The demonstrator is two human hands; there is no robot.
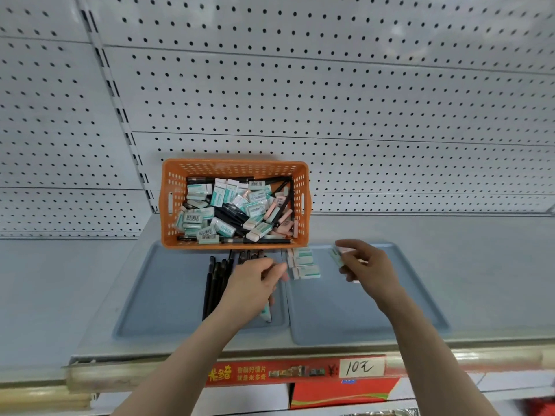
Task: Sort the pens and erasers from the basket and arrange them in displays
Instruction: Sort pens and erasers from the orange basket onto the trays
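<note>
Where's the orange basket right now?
Head view, left of centre: the orange basket stands before the pegboard, at the far edge of the left blue tray.

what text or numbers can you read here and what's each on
"10元": handwritten on the white price tag on the shelf edge.
"米多奇": yellow, on the red strip left of it.
"¥:": same strip, beside the tag.
Small white print on the strip: too blurred.
Eraser wrappers in the orange basket: barcodes and print too small.

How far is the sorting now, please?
Done: several pens lie on the left tray, three erasers on the right tray. In hand: the right hand grips another eraser. Left: the basket holds many more pens and erasers.
</note>
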